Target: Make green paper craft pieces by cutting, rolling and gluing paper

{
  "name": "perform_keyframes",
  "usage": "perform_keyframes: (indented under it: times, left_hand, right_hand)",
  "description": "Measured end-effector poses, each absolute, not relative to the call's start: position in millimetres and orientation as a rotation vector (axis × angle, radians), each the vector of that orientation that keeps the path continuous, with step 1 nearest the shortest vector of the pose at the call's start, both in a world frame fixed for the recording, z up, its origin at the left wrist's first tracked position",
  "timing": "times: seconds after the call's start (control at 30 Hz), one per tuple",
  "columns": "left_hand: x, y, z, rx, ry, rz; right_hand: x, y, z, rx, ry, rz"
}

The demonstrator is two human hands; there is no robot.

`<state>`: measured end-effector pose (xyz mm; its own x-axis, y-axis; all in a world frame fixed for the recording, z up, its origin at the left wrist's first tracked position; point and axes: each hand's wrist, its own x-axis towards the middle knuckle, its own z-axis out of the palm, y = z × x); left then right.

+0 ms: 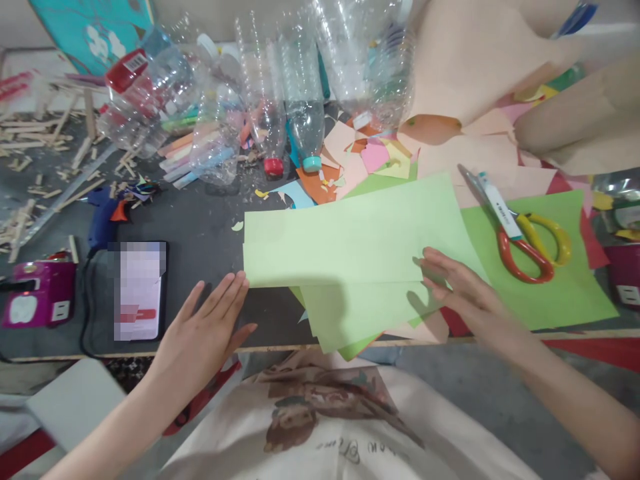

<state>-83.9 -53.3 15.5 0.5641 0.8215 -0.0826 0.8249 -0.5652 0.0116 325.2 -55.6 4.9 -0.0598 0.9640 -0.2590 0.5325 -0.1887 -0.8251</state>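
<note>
A long, flat band of smooth pale green paper [330, 250] lies on a similar sheet [373, 310], the left hand [207, 320] flat and empty at its corner, the right hand [463, 287] loosely open by its lower edge. Scissors [505, 252] rest rightward; ribbed clear bottles [305, 120] and jagged scraps [375, 155] crowd behind.

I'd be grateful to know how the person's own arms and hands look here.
The left hand and the right hand wear no gloves, and no rings or bracelets show. Both forearms are uncovered as far as visible. The cream cloth garment bears a brownish printed picture and dark lettering.
</note>
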Motion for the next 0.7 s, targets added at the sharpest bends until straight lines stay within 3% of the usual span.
perform_keyframes:
  times: [0.17,0.3,0.47,0.7]
  left_hand:
    - [-80,-50,17,2.763,1.435,-0.155]
    - [-83,-37,20,2.695,1.421,-0.149]
    - [-80,-14,21,2.521,1.418,-0.103]
    - [-29,-2,15,2.302,1.594,0.287]
  right_hand:
    - [325,-35,1,-1.707,-0.935,1.426]
    - [313,-21,5,-1.679,-0.988,1.72]
    - [290,-16,11,-1.752,-1.355,1.625]
    - [277,-22,2,-1.838,-0.947,1.373]
